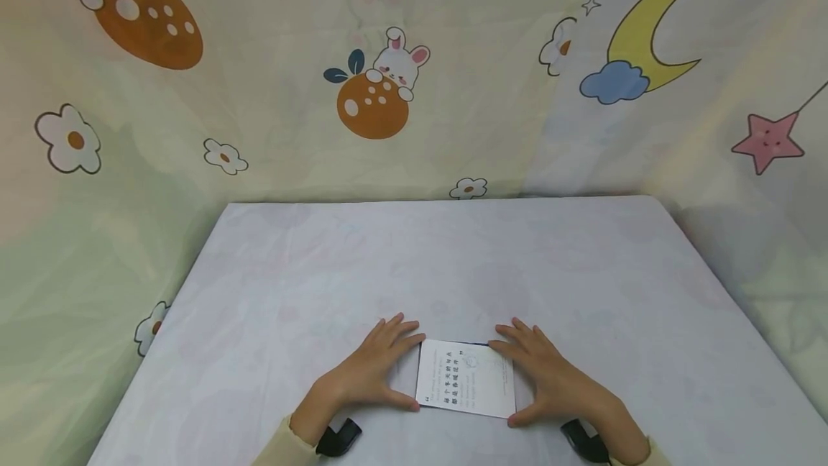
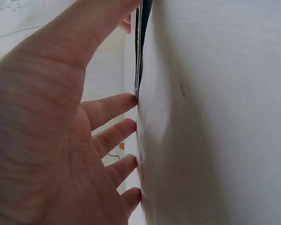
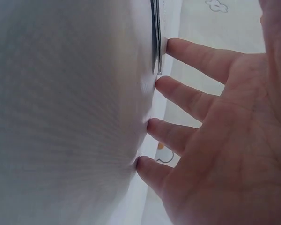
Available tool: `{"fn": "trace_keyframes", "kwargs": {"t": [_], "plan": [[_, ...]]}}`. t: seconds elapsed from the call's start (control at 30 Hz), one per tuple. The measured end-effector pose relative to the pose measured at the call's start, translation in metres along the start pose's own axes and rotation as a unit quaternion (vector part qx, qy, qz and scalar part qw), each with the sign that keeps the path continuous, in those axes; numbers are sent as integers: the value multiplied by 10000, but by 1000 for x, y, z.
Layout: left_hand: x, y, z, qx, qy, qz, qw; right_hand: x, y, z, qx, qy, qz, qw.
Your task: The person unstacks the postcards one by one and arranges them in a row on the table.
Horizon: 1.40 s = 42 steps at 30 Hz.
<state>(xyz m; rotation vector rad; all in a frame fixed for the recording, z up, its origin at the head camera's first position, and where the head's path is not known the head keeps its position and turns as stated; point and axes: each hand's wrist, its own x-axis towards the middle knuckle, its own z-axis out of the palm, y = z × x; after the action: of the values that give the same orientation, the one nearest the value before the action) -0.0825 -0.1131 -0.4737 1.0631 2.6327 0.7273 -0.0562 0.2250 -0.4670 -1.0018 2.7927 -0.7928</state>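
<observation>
A small white card (image 1: 466, 380) printed with dark characters lies flat near the front of the table. Its edge (image 2: 139, 56) looks thin and layered, with a dark underside, in the left wrist view. My left hand (image 1: 371, 372) spreads beside the card's left side, index fingertip and thumb tip at its two left corners. On the other side my right hand (image 1: 550, 376) has its thumb at the near right corner and its index fingertip over the far right one. Both hands' other fingers are spread straight, tips down on the cloth beyond the card.
A white cloth covers the table (image 1: 414, 257). Behind and beside it hangs a patterned curtain (image 1: 272, 92) with rabbits, flowers, a moon and a star. Black wrist devices (image 1: 339, 439) sit at both wrists, below pale yellow sleeves (image 1: 284, 444).
</observation>
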Motion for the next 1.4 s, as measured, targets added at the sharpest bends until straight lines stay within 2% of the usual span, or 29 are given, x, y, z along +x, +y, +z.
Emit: {"fn": "trace_keyframes", "kwargs": {"t": [0.17, 0.37, 0.57, 0.97, 1.23, 1.4], "plan": [[1, 0, -1, 23, 13, -31, 10000, 0, -1, -1, -36, -42, 30, 10000], [2, 1, -2, 103, 5, -155, 9998, -1, 1, 0, -175, 45, -150, 9997], [2, 1, -2, -45, -31, -225, 9997, 0, 0, 0, -59, 17, -141, 9999], [1, -2, 3, -419, 102, -100, 9990, -1, -2, 4, 81, 112, 44, 9999], [2, -3, 2, -454, 334, 10, 9984, 1, -5, 2, -14, -212, 529, 9984], [4, -4, 0, -434, 464, 133, 9979, 4, -6, 0, -97, -291, 681, 9972]]}}
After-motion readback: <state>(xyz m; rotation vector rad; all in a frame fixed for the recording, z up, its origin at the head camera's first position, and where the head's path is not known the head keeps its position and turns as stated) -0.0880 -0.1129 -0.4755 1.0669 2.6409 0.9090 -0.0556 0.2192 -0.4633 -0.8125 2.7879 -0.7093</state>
